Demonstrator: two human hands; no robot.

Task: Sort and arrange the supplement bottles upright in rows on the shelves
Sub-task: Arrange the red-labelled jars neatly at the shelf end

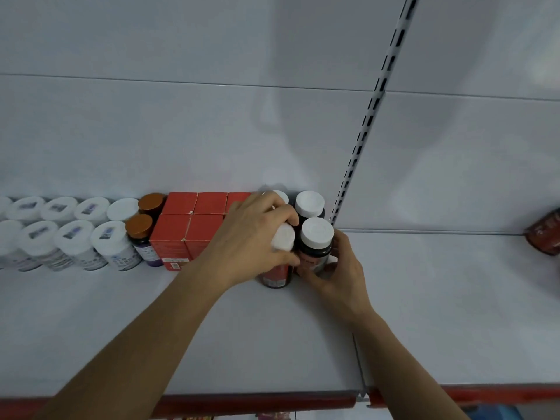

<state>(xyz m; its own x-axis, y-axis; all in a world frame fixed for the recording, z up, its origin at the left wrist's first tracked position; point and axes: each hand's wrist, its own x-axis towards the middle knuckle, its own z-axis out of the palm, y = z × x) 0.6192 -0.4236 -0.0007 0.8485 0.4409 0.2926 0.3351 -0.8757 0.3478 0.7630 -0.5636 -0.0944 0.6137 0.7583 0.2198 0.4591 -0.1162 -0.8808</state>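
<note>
Several dark supplement bottles with white caps stand upright in a tight block at the back of the white shelf (272, 344). My left hand (254, 234) lies over the front-left bottle (277, 275), fingers curled round its cap and reaching to the rear-left bottle's cap (281, 196). My right hand (336, 274) grips the lower body of the front-right bottle (316, 237) from the right. The rear-right bottle (309, 203) stands free behind it.
Red boxes (188, 225) stand left of the block, then two brown-capped purple bottles (141, 234) and two rows of white-capped white bottles (75, 237). A slotted upright (360, 147) rises behind. A red bottle (545, 234) lies on the neighbouring shelf at far right. The shelf's front edge is red (257, 403).
</note>
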